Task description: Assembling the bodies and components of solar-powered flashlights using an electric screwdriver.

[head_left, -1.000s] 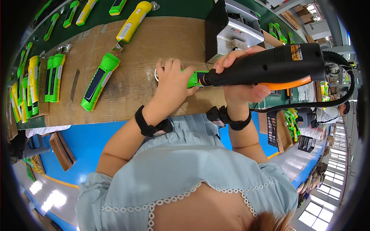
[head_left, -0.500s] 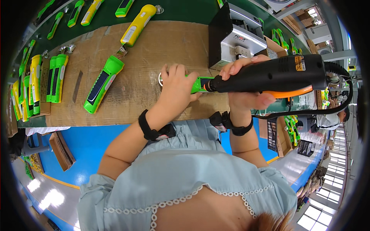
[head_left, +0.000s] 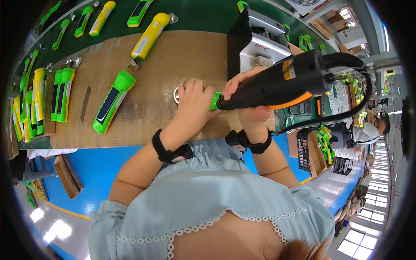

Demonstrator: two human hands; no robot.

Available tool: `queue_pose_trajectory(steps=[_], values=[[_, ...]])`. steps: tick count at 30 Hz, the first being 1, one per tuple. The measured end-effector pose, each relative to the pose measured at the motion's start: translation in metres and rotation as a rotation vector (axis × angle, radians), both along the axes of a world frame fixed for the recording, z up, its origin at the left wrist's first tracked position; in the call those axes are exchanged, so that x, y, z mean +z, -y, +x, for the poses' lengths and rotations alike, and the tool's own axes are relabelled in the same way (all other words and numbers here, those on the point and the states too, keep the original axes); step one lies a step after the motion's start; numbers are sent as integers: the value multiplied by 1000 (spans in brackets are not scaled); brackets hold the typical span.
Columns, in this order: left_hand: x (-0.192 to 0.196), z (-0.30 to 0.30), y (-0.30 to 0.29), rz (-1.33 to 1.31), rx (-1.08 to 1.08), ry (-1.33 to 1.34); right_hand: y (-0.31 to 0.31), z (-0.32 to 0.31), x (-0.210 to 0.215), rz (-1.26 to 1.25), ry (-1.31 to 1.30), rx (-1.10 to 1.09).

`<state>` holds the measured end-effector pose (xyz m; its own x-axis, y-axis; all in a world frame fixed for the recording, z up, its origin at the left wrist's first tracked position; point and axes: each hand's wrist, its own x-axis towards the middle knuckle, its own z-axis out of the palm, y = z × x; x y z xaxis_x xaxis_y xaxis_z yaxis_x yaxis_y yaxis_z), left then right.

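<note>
Green plastic flashlight (head_left: pixel 214 102) mostly beneath left hand (head_left: pixel 192 102), toward near edge of brown cardboard-covered tabletop (head_left: pixel 182 56). Left hand: fingers curled over, grasping it. Right hand (head_left: pixel 253 119) wrapped around black cylindrical power tool (head_left: pixel 271 84), orange lever (head_left: pixel 291 102) underneath, tip at flashlight's exposed right portion.

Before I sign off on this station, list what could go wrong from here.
The black power tool could slip off the green flashlight and might catch the left hand holding it close by. The tool's cord, running near the right hand, could snag.
</note>
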<state>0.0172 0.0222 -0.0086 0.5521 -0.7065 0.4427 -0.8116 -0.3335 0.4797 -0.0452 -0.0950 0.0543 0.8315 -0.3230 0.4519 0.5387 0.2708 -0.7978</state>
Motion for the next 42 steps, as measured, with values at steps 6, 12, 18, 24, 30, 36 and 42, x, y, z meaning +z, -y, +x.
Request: queue_pose_trajectory(steps=[6,12,18,24,30,36,42], values=[[7,-2,-4,1,-37,10,3,-3,6,-219,-148,-180],[14,-6,-9,133,-82,-13,25,-18,45,-168,47,-188],[20,-6,-10,155,-90,11,82,-11,94,-318,179,-376],[23,-6,-8,185,-97,9,118,1,88,-330,153,-414],[22,-8,-9,158,-111,-11,123,15,77,-330,226,-505],[20,-7,-9,177,-115,-9,121,11,73,-268,142,-389],[16,-4,-10,151,-110,-32,76,-5,70,-128,195,-185]])
